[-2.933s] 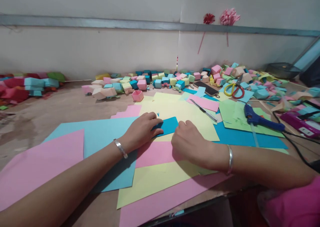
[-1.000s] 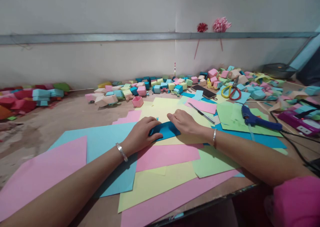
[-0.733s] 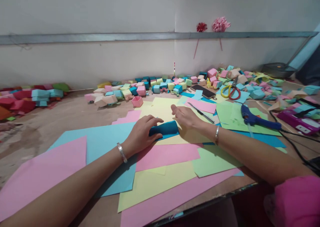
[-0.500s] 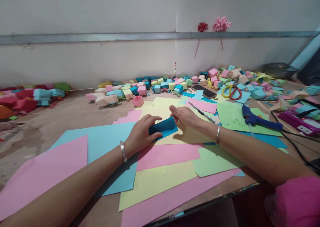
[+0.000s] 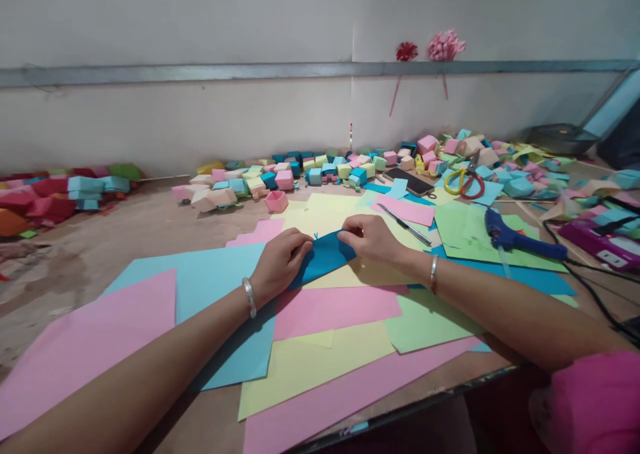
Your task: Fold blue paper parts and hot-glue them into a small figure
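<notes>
A dark blue piece of paper [image 5: 324, 257] is held slanting above the yellow sheet [image 5: 385, 273] near the middle of the view. My left hand [image 5: 284, 257] grips its left end, thumb and fingers pressed together. At the upper right edge, my right hand [image 5: 367, 237] pinches the same paper between thumb and curled fingers. Under both forearms lie stacked sheets: light blue [image 5: 200, 274], pink [image 5: 340, 313] and green [image 5: 435, 321].
Small folded paper boxes [image 5: 285, 177] line the wall. On the right are a phone [image 5: 410, 182], scissors [image 5: 465, 182], a craft knife [image 5: 404, 224], a blue glue gun [image 5: 520, 242] and a purple power strip [image 5: 597, 244] with cables.
Both hands have closed more firmly on the blue paper. My right hand has come over its upper right edge, and the left thumb has moved up from the lower edge.
</notes>
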Motion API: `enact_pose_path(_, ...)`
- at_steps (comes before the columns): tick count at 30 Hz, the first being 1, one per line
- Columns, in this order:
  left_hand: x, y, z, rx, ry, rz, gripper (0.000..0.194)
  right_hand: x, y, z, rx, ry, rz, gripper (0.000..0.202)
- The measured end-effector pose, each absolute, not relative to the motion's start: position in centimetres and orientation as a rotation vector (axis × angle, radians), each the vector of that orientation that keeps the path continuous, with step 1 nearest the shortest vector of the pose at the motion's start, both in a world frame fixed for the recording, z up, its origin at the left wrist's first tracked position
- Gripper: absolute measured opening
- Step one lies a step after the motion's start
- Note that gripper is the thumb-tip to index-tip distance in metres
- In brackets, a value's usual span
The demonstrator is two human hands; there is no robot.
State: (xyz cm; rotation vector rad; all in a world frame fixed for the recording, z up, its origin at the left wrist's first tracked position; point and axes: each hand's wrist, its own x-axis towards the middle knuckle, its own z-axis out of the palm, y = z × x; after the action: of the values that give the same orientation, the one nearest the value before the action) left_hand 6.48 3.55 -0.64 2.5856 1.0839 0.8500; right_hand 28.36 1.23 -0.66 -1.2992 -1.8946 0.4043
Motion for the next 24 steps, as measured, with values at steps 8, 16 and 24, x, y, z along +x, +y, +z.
enact_pose_path(8,6.4,3.7,-1.0,2.626,1.079,0.804,0.025,28.1,1.0,-0.8,-1.329,-1.887,0.355,0.026)
enact_pose_path(16,6.5,3.9,-1.7,2.759,1.035,0.64,0.024,27.4,0.2,-1.8,-1.635,-2.198,-0.01,0.008)
enact_pose_path(24,6.5,3.9,-1.0,2.99,0.877,0.648,0.027,26.5,-0.5,-0.5,-1.56,-2.542,-0.256,0.027)
